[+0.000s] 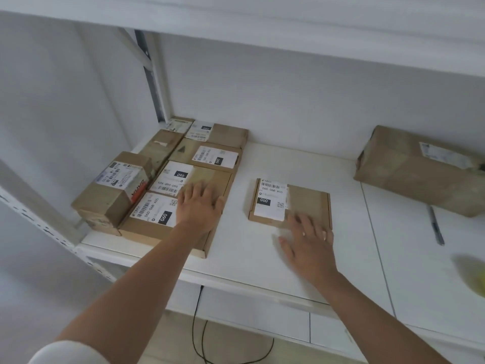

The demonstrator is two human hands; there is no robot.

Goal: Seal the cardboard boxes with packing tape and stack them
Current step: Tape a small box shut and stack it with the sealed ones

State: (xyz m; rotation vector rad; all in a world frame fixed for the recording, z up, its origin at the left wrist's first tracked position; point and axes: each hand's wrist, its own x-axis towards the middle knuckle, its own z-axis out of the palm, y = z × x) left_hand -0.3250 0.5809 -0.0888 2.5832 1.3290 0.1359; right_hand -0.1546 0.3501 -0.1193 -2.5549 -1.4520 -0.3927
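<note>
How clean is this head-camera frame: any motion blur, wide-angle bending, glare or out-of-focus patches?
Head view: light is soft and even, with no glare on the white shelf board; the right hand is smeared by motion, the left hand only slightly; the shelf edges bow from the wide lens; a yellow-green blob at the right edge is too blurred to identify; labels on the brown cardboard boxes are soft.
</note>
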